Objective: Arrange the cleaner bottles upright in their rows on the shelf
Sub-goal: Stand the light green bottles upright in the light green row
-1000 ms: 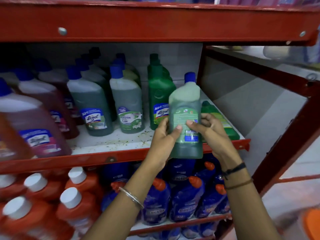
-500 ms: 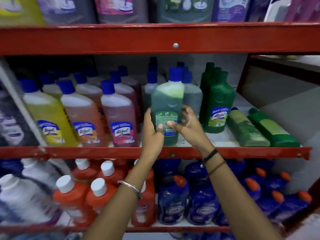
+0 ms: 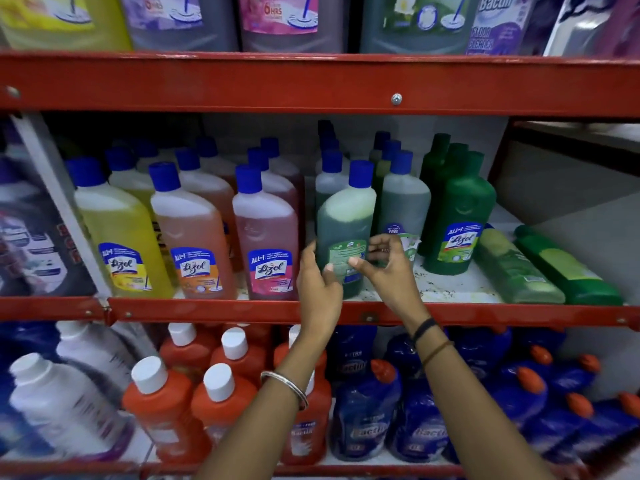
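Observation:
A pale green cleaner bottle (image 3: 343,216) with a blue cap stands at the front of the middle shelf (image 3: 485,315), leaning slightly, its back label towards me. My left hand (image 3: 318,282) grips its lower left side and my right hand (image 3: 386,268) holds its lower right side, fingertips on the label. Behind it runs a row of grey-green bottles (image 3: 403,199). Two green bottles lie on their sides at the shelf's right end, a light one (image 3: 516,271) and a darker one (image 3: 568,268).
Upright rows stand to the left: yellow (image 3: 117,230), orange (image 3: 194,233) and pink (image 3: 266,237). Dark green bottles (image 3: 457,209) stand to the right. Large jugs fill the top shelf. Orange (image 3: 162,403) and blue (image 3: 363,410) bottles fill the shelf below.
The view swung left and up. Both hands carried the pale green bottle from the shelf's right end to the front of the grey-green row and set it on the shelf.

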`<action>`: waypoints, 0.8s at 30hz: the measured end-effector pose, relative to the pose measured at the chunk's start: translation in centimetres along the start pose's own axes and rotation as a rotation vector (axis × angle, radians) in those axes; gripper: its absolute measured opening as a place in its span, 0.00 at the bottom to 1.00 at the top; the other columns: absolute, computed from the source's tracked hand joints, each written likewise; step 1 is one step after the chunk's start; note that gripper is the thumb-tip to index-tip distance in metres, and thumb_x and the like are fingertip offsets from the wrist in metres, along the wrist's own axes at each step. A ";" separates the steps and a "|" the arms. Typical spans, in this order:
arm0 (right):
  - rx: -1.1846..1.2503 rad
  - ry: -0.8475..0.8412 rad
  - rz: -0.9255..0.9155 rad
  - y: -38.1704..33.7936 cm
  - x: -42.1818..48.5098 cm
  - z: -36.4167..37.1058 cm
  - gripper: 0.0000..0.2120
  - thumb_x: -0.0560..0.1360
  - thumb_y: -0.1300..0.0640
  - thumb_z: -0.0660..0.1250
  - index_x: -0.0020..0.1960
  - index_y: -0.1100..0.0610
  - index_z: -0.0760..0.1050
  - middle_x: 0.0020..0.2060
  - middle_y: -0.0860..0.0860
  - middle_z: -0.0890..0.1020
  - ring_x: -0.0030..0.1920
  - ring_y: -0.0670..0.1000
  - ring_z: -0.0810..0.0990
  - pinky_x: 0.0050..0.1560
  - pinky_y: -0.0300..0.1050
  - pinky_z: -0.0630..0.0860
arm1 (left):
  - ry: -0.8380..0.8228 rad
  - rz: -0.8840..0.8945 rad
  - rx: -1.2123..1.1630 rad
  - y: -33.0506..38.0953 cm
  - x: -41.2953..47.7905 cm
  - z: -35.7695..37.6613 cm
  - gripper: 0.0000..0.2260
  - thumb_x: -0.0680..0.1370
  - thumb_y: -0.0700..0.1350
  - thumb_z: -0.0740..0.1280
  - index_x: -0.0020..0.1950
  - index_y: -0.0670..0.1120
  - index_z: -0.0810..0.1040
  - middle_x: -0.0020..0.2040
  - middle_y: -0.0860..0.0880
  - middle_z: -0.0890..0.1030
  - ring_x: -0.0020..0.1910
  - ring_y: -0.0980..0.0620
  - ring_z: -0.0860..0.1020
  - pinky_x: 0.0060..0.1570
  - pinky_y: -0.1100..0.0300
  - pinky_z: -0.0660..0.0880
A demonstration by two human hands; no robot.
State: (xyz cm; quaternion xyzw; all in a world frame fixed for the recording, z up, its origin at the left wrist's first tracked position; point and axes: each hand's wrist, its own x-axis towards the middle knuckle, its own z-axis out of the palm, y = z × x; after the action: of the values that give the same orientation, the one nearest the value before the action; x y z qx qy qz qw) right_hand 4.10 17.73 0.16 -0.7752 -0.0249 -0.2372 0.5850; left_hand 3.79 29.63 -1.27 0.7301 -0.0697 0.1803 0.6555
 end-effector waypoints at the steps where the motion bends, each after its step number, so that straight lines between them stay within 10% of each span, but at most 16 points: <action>1: -0.019 -0.012 -0.012 0.0 -0.2 -0.1 0.18 0.71 0.56 0.71 0.56 0.57 0.68 0.47 0.47 0.76 0.47 0.43 0.76 0.41 0.28 0.74 | -0.001 0.004 -0.008 0.1 -0.5 0.0 0.22 0.75 0.38 0.56 0.70 0.48 0.63 0.68 0.43 0.72 0.66 0.47 0.71 0.66 0.45 0.70; 5: -0.055 -0.107 -0.048 -1.2 -0.6 0.4 0.19 0.74 0.47 0.64 0.60 0.56 0.71 0.52 0.47 0.77 0.53 0.43 0.78 0.47 0.25 0.73 | -0.003 0.079 0.002 0.7 -3.3 0.0 0.25 0.77 0.30 0.53 0.72 0.46 0.60 0.73 0.51 0.64 0.72 0.59 0.61 0.73 0.63 0.58; 8: -0.143 -0.127 -0.049 -2.0 -0.3 1.1 0.26 0.66 0.34 0.68 0.57 0.49 0.75 0.53 0.48 0.79 0.57 0.48 0.78 0.57 0.44 0.76 | -0.008 0.154 -0.029 0.2 -4.1 -0.3 0.27 0.74 0.27 0.51 0.70 0.45 0.65 0.69 0.52 0.66 0.69 0.57 0.65 0.71 0.62 0.62; 12: -0.101 -0.074 -0.007 -2.7 0.3 0.6 0.23 0.65 0.49 0.75 0.55 0.52 0.70 0.44 0.43 0.81 0.46 0.41 0.80 0.45 0.34 0.77 | -0.052 0.151 -0.084 0.1 -2.6 -1.6 0.25 0.70 0.26 0.52 0.60 0.44 0.75 0.60 0.45 0.73 0.61 0.52 0.73 0.64 0.56 0.72; 16: -0.048 -0.220 0.023 -2.7 1.0 0.3 0.22 0.66 0.59 0.70 0.58 0.56 0.70 0.47 0.48 0.81 0.48 0.46 0.81 0.47 0.40 0.78 | -0.127 0.045 0.011 0.5 -0.5 -1.0 0.29 0.68 0.28 0.57 0.68 0.48 0.63 0.66 0.45 0.70 0.64 0.50 0.70 0.65 0.50 0.70; 24: -0.155 -0.546 0.113 -4.0 3.7 -2.7 0.19 0.72 0.61 0.70 0.62 0.57 0.74 0.52 0.49 0.82 0.47 0.42 0.81 0.47 0.34 0.78 | -0.077 0.007 0.177 1.5 -0.6 0.0 0.35 0.68 0.26 0.59 0.73 0.40 0.52 0.71 0.40 0.60 0.70 0.46 0.61 0.65 0.67 0.56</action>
State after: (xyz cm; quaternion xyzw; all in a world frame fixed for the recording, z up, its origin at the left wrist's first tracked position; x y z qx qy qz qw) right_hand 5.24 15.63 5.74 -0.8529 -0.1198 0.0119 0.5079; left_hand 2.71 29.39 -0.12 0.7914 -0.0811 0.1600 0.5844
